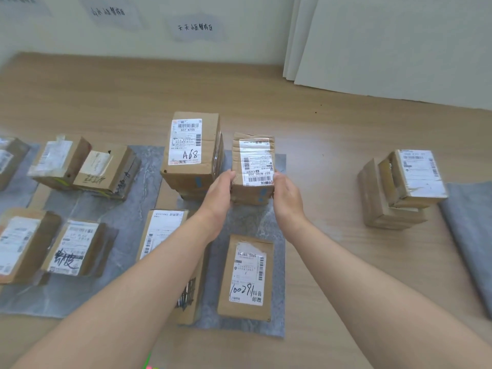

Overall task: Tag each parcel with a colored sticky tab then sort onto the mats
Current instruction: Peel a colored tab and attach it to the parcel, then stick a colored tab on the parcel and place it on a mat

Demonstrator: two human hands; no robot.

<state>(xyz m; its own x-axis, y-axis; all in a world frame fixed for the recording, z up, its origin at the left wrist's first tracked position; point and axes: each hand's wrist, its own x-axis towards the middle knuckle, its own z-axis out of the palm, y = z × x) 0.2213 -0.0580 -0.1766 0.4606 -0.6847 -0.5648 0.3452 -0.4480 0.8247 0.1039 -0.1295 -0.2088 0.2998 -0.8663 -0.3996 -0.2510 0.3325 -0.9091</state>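
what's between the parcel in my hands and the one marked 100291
Only bare grey mat, seen in the head view, between the held parcel and the 100291 parcel.

Creased brown cardboard parcel (pixel 252 169), glossy paper label (pixel 256 162), matt grey mat (pixel 253 225), wood-look floor (pixel 332 134)

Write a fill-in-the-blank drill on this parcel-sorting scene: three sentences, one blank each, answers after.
1. The parcel gripped between the left hand and the right hand carries a sticky tab coloured ____.
2. The tall stack just left of that parcel has ____ handwritten on its top label.
3. The far-right stack stands on the wooden ____, beside a grey mat.
Missing words: blue; A68; floor.
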